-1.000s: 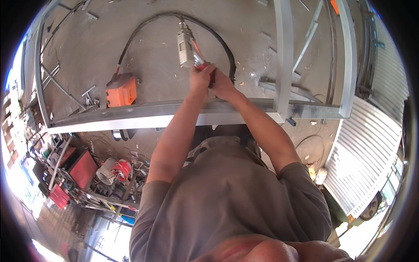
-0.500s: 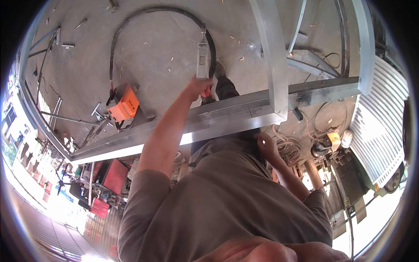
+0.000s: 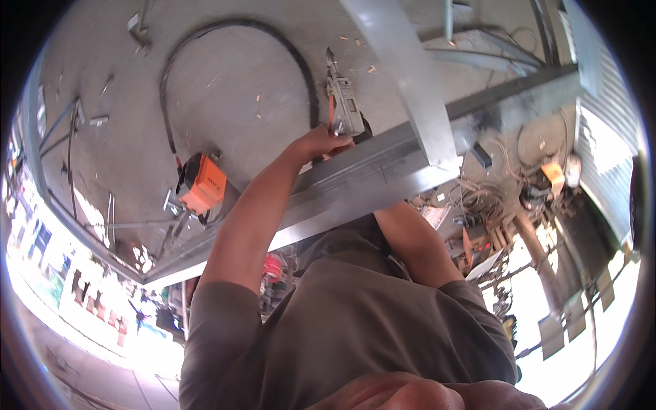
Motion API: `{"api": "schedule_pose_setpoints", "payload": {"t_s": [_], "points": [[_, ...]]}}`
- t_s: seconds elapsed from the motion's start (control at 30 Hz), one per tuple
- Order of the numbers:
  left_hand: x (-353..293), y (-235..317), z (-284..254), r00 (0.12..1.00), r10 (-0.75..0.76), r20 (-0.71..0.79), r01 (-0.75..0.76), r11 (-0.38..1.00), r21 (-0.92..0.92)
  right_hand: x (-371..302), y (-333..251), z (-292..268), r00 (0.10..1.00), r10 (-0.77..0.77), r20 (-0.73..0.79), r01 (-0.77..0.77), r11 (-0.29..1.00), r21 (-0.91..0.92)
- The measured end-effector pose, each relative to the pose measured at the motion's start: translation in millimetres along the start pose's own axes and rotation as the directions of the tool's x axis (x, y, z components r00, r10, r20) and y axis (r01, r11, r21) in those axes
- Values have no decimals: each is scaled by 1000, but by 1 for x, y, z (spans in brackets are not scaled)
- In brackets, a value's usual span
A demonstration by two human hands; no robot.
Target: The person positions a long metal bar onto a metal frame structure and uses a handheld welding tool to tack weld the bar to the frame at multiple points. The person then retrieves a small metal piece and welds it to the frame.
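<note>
Grey hand tool (image 3: 346,109) at 12 o'clock, tip pointing away, gripped at its near end by left hand (image 3: 320,145), fingers partly hidden but seemingly curled closed around it, just beyond metal beam (image 3: 362,167); right hand hidden below the beam, so cannot tell its grip. Looks like tool-holding step, next move probably calling for clearance from beam and post (image 3: 410,82) at 1 o'clock, plus slack in black cable (image 3: 239,22) at 11, running to orange box (image 3: 206,188) at 9.
</note>
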State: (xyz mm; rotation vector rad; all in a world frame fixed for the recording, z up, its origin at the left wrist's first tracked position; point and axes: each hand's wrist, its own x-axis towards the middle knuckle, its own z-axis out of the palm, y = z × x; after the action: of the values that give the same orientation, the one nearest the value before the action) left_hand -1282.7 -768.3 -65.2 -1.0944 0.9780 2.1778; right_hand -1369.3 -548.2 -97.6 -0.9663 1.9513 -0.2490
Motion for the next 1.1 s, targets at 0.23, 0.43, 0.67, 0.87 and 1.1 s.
{"api": "schedule_pose_setpoints", "payload": {"t_s": [0.23,0.43,0.67,0.87,1.1], "points": [[-64,22,-5,960,121,-253,73,763,642,-5,-10,18,991,52,-126,-30,984,175],[-225,63,55,846,467,-255,-164,685,710,-108,65,-5,942,125,-313,77,824,561],[-270,-36,196,760,637,126,-573,567,592,-284,66,-153,877,425,-226,314,-150,938],[-171,-65,220,463,878,123,-478,131,869,-403,-16,-285,734,374,-566,569,115,814],[-79,-55,241,530,787,316,-643,130,755,-490,-52,-486,635,-239,-735,765,59,641]]}}
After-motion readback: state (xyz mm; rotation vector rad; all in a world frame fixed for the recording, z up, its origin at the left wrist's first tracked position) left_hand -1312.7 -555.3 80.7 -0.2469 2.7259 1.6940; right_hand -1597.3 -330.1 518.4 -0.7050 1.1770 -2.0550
